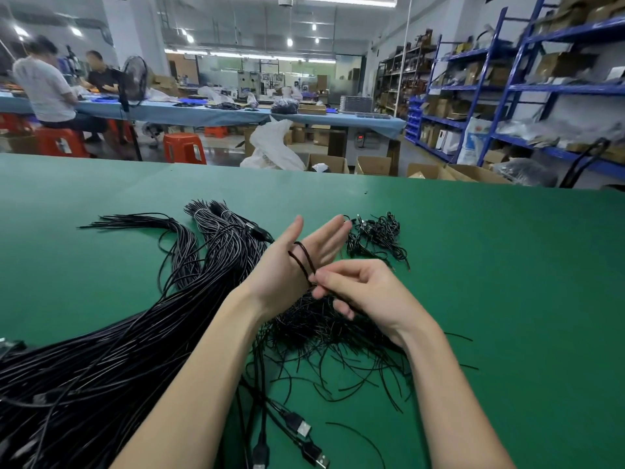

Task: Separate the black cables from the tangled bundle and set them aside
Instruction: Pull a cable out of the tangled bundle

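Observation:
A big bundle of long black cables (111, 350) runs from the lower left up to the middle of the green table (507, 265). My left hand (297, 262) is raised over it, palm up and fingers spread, with a black cable loop (302, 257) wound round the palm. My right hand (365, 289) pinches that same cable just right of the left palm. Below both hands lies a loose tangle of short thin black wires (338, 336). A small pile of coiled black cables (375, 238) sits just beyond my fingertips.
Black USB plugs (301, 428) lie near the front edge between my forearms. Past the table's far edge stand cardboard boxes (372, 165), orange stools (184, 147) and blue shelving (507, 79). Two people sit at a blue table (203, 113) at the back left.

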A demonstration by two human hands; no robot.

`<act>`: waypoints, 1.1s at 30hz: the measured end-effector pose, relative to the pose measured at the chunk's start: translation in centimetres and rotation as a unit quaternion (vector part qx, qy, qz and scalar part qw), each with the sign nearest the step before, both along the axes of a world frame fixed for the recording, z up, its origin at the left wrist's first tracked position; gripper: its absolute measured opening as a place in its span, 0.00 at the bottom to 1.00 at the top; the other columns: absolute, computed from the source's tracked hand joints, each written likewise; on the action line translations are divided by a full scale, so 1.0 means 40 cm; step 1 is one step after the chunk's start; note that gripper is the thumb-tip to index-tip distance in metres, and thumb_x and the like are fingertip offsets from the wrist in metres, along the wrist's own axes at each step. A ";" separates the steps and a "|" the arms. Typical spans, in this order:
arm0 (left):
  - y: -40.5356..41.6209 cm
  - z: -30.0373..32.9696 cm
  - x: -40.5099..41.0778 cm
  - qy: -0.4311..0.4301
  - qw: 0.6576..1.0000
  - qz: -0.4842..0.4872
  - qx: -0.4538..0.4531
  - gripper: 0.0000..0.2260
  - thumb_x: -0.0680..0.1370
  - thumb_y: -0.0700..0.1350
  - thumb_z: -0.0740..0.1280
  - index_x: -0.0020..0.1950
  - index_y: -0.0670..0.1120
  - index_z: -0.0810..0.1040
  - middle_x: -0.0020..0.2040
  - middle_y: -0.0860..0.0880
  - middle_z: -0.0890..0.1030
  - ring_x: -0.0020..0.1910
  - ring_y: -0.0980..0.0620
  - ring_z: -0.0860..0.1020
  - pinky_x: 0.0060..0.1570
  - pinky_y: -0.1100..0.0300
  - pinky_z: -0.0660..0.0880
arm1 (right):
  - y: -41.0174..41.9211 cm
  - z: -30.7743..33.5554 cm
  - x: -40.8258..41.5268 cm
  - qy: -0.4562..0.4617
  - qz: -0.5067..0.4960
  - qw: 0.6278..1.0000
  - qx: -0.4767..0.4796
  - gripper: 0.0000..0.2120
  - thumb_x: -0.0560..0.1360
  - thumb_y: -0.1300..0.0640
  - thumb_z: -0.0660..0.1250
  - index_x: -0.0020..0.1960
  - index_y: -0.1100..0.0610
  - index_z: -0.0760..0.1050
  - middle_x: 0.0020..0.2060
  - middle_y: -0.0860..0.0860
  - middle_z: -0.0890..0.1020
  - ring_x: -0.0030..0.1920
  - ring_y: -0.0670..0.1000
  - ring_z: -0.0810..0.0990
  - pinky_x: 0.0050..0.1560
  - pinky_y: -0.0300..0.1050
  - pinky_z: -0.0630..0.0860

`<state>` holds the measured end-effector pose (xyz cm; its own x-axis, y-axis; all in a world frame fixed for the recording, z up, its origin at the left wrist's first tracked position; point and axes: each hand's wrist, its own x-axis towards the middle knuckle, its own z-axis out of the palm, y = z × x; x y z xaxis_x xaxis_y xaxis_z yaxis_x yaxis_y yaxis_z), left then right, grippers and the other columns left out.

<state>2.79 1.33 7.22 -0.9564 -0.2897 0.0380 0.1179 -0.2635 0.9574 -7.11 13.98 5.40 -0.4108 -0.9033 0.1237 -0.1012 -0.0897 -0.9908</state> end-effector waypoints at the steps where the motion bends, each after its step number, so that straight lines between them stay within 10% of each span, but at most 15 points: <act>1: -0.009 -0.009 -0.007 0.018 0.999 -0.012 0.023 0.32 0.85 0.59 0.40 0.79 0.43 0.65 0.79 0.40 0.65 0.79 0.42 0.62 0.78 0.44 0.56 | -0.004 -0.013 -0.002 0.003 0.008 1.000 0.017 0.05 0.78 0.52 0.73 0.47 0.52 0.87 0.38 0.54 0.86 0.27 0.46 0.73 0.29 0.35 0.71; 7: -0.005 -0.001 0.030 0.047 0.980 -0.179 -0.072 0.31 0.84 0.55 0.35 0.81 0.40 0.55 0.80 0.42 0.61 0.80 0.47 0.60 0.79 0.51 0.53 | 0.005 -0.057 -0.022 0.158 -0.060 0.977 0.128 0.23 0.66 0.31 0.75 0.34 0.52 0.84 0.26 0.47 0.78 0.25 0.44 0.72 0.30 0.32 0.68; 10: -0.007 0.001 0.033 -0.009 0.954 -0.269 -0.129 0.33 0.84 0.56 0.37 0.79 0.35 0.60 0.77 0.35 0.64 0.78 0.41 0.64 0.78 0.50 0.57 | 0.029 -0.043 -0.056 0.273 -0.061 0.948 0.150 0.01 0.75 0.50 0.76 0.44 0.45 0.86 0.38 0.43 0.86 0.38 0.41 0.83 0.42 0.40 0.81; 14: 0.001 0.003 0.019 -0.131 0.912 -0.344 -0.180 0.34 0.85 0.56 0.39 0.76 0.29 0.61 0.76 0.29 0.62 0.77 0.39 0.65 0.77 0.55 0.59 | 0.061 -0.005 -0.082 0.357 -0.064 0.916 0.173 0.08 0.72 0.48 0.73 0.36 0.35 0.82 0.33 0.40 0.84 0.33 0.40 0.77 0.38 0.39 0.75; 21: 0.019 -0.039 -0.036 -0.164 0.935 -0.169 -0.264 0.34 0.82 0.65 0.41 0.81 0.46 0.58 0.79 0.49 0.63 0.78 0.57 0.61 0.80 0.56 0.50 | 0.040 0.060 -0.049 0.449 -0.170 0.868 0.125 0.06 0.69 0.43 0.66 0.42 0.32 0.81 0.39 0.35 0.84 0.45 0.42 0.82 0.47 0.46 0.79; 25: -0.003 -0.054 -0.045 -0.086 0.976 -0.080 -0.182 0.37 0.80 0.67 0.43 0.82 0.46 0.56 0.81 0.47 0.59 0.79 0.55 0.59 0.80 0.52 0.50 | 0.026 0.052 -0.032 0.364 -0.185 0.912 0.032 0.06 0.77 0.51 0.72 0.48 0.43 0.87 0.31 0.30 0.81 0.35 0.33 0.79 0.37 0.25 0.69; 33: -0.028 -0.028 -0.009 0.085 0.988 -0.085 0.099 0.27 0.85 0.56 0.46 0.79 0.42 0.64 0.76 0.46 0.70 0.76 0.51 0.68 0.75 0.54 0.61 | 0.001 -0.025 -0.012 -0.021 -0.018 1.000 0.011 0.07 0.79 0.56 0.71 0.48 0.57 0.87 0.35 0.51 0.82 0.26 0.43 0.68 0.24 0.33 0.63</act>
